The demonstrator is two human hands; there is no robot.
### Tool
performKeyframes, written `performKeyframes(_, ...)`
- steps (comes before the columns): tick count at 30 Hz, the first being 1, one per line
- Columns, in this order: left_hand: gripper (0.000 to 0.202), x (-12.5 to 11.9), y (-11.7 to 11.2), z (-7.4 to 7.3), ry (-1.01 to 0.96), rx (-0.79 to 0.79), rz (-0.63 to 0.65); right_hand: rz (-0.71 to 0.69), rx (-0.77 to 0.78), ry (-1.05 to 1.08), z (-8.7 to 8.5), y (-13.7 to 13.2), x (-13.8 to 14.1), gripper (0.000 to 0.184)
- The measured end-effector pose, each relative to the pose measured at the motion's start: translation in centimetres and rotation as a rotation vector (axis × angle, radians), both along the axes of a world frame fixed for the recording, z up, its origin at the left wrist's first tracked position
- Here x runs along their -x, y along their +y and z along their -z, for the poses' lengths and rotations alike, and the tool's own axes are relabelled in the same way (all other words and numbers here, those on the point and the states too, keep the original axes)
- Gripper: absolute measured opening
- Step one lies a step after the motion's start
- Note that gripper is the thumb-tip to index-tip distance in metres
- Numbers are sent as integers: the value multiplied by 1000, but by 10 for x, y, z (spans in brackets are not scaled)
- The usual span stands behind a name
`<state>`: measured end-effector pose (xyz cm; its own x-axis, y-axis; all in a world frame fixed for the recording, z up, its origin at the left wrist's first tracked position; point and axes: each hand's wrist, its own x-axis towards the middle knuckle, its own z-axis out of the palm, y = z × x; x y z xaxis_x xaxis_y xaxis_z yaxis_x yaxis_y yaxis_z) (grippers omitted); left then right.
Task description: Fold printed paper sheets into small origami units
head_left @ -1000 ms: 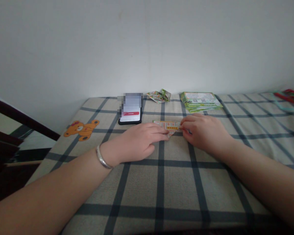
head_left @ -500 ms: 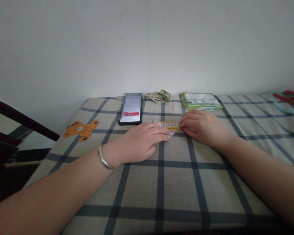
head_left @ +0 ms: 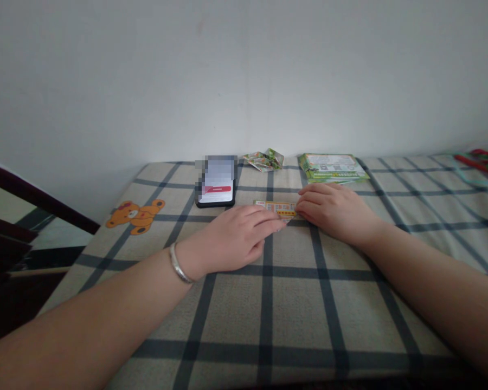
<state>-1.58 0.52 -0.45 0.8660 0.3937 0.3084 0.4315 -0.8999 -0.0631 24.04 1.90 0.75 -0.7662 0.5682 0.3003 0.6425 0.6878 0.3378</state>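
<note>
A small folded paper (head_left: 273, 206) with orange and yellow print lies on the checked cloth (head_left: 293, 303) between my hands. My left hand (head_left: 236, 235), a silver bangle on its wrist, lies flat with its fingers stretched over the paper's lower left part and presses it down. My right hand (head_left: 335, 211) has its fingers curled, and their tips close on the paper's right end. The paper's lower tip is hidden under my left fingers.
A phone (head_left: 217, 181) with a lit screen lies just behind my left hand. Farther back are a crumpled green folded piece (head_left: 264, 159) and a stack of green printed sheets (head_left: 332, 167). Red and green cords (head_left: 483, 160) lie at the far right. A bear print (head_left: 135, 215) marks the cloth's left edge.
My left hand has slid a little to the right over the paper and now covers its lower point. My right hand has shifted slightly left and back.
</note>
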Motion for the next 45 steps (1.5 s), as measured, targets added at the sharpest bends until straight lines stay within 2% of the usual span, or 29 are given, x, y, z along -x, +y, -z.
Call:
performKeyframes(3, 45, -1, 0, 1, -15, 2, -13, -31, -10, -34, -2, -2, 2, 20)
performKeyframes(10, 34, -1, 3, 0, 36, -24, 52, -26, 14, -27, -2, -1, 1, 21)
performKeyframes(21, 23, -1, 3, -2, -63, -6, -16, -38, -30, 1, -3, -13, 9, 21)
performKeyframes(27, 19, 0, 6, -1, -38, 14, -86, -101, 4, 53, 1, -16, 15, 20)
performKeyframes(33, 15, -1, 4, -4, -10, -3, -119, -129, 113, 136, 2, -22, 22, 18)
performKeyframes(39, 18, -2, 3, -6, -4, -20, -101, -224, 138, 217, 4, -25, 25, 18)
performKeyframes(45, 10, -1, 5, -3, -23, -56, -103, -239, 194, 302, 4, -24, 23, 15)
